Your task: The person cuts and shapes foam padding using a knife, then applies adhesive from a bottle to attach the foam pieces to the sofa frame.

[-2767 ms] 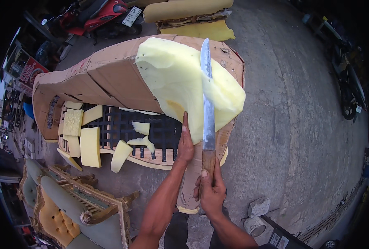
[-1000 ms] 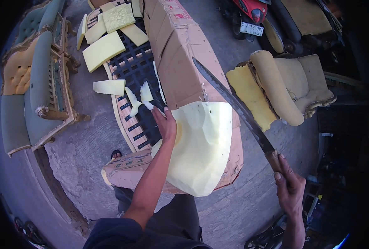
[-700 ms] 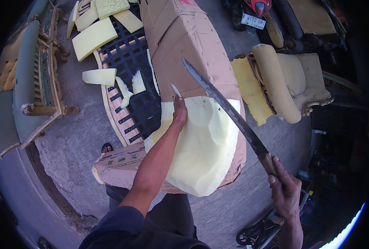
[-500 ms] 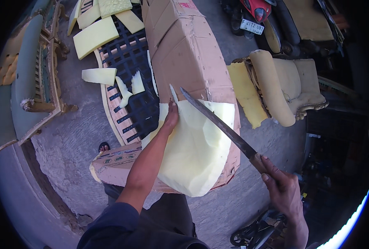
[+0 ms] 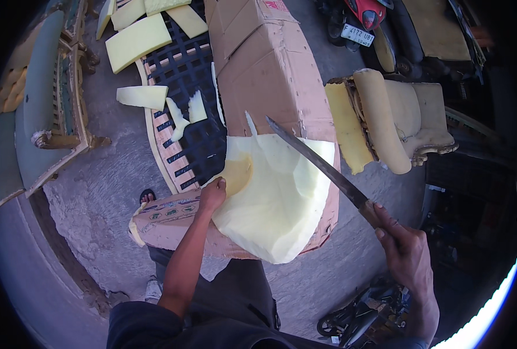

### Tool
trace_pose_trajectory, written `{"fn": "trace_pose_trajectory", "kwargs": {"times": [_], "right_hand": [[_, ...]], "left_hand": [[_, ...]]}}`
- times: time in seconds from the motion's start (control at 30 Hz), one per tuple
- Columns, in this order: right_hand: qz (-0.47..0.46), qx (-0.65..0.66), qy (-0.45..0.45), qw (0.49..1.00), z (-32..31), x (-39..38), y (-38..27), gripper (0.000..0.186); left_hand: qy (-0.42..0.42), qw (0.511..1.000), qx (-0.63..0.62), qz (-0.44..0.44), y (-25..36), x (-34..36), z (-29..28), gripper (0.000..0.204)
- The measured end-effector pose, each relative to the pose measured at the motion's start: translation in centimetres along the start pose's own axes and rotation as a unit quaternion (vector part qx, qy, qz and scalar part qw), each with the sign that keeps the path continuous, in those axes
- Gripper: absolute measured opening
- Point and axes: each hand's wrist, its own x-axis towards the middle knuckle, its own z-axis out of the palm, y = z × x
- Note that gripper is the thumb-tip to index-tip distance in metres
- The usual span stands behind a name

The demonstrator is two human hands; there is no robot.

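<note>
My right hand [image 5: 408, 250] is wrapped round the handle of a long knife [image 5: 328, 170]. The blade slants up and left above a pale yellow foam sheet [image 5: 276, 198], its tip near the sheet's far edge. This foam lies over the front end of a cardboard-covered sofa frame [image 5: 264, 75]. At the sheet's left edge, my left hand [image 5: 213, 195] is closed on the foam, beside a darker yellow patch [image 5: 238, 173]. A thin pointed foam sliver [image 5: 251, 123] sticks out past the far edge onto the cardboard.
Left of the cardboard, foam offcuts [image 5: 142, 96] and larger foam pieces [image 5: 137, 42] lie on black seat webbing [image 5: 180, 75]. A worn armchair [image 5: 398, 119] stands at right, a blue-grey sofa [image 5: 40, 110] at left. Motorbikes [image 5: 363, 311] are parked near the lower right and upper right.
My left hand has moved from the foam's far edge back toward me, to its left edge, where a darker patch now shows. The knife has shifted slightly right, still in my right hand.
</note>
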Motion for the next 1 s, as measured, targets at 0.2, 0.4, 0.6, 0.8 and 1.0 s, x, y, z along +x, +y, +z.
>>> {"fn": "trace_pose_trajectory", "kwargs": {"times": [0.2, 0.4, 0.6, 0.8, 1.0], "right_hand": [[-0.006, -0.009, 0.004, 1.0, -0.4, -0.9, 0.9, 0.054], [-0.005, 0.004, -0.01, 1.0, 0.3, 0.5, 0.3, 0.051], [0.021, -0.019, -0.025, 0.999, 1.8, 0.6, -0.9, 0.044], [0.001, 0.043, 0.006, 0.999, 0.3, -2.9, 1.3, 0.042], [0.029, -0.016, -0.057, 0.998, 2.7, 0.9, -1.4, 0.044]], "left_hand": [[0.107, 0.991, -0.063, 0.044, 2.4, -0.1, -4.8, 0.043], [0.089, 0.982, -0.145, 0.081, 6.5, -0.7, -7.0, 0.037], [0.125, 0.948, -0.212, 0.204, 11.9, -2.4, -7.1, 0.029], [0.025, 0.896, -0.106, 0.431, 17.6, -6.2, -7.5, 0.036], [0.056, 0.84, -0.003, 0.54, 19.2, -5.7, -5.4, 0.034]]}}
